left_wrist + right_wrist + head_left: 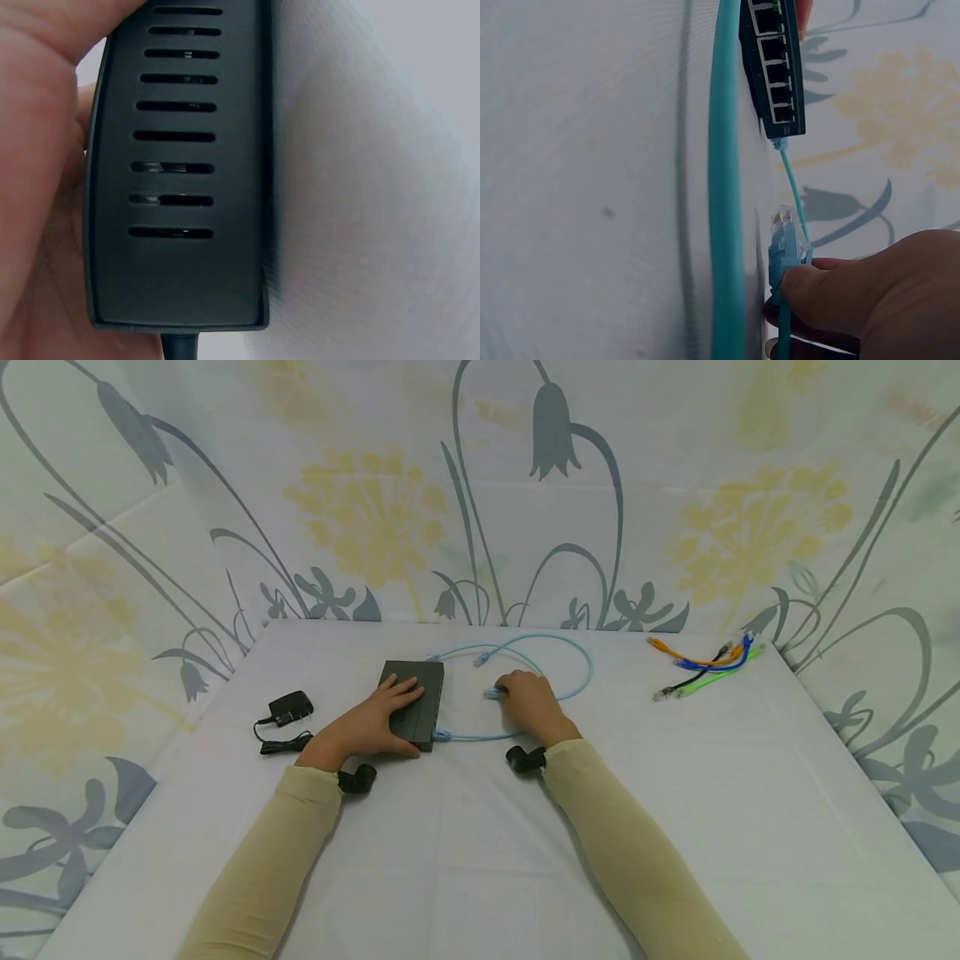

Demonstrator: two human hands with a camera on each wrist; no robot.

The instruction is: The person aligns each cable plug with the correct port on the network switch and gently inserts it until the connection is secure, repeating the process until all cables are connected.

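Note:
My left hand (375,718) rests on a black network switch (408,727), fingers spread over its top and thumb along its near edge. The left wrist view shows the switch's slotted side (176,262) under the hand. To the right, my right hand (534,706) pinches the light blue plug (784,251) of an Ethernet cable between thumb and fingers, clear tip toward the switch. A row of ports (778,71) shows in the right wrist view. A light blue plug (442,735) sits at the switch's near right corner, another (432,657) at its far right corner.
A loose light blue plug (482,659) lies behind the right hand, near a looped cable (590,664). Left of the switch lies a black power adapter (290,707) with a bundled cord (281,746). Orange, blue, black and green short cables (705,668) lie at the far right.

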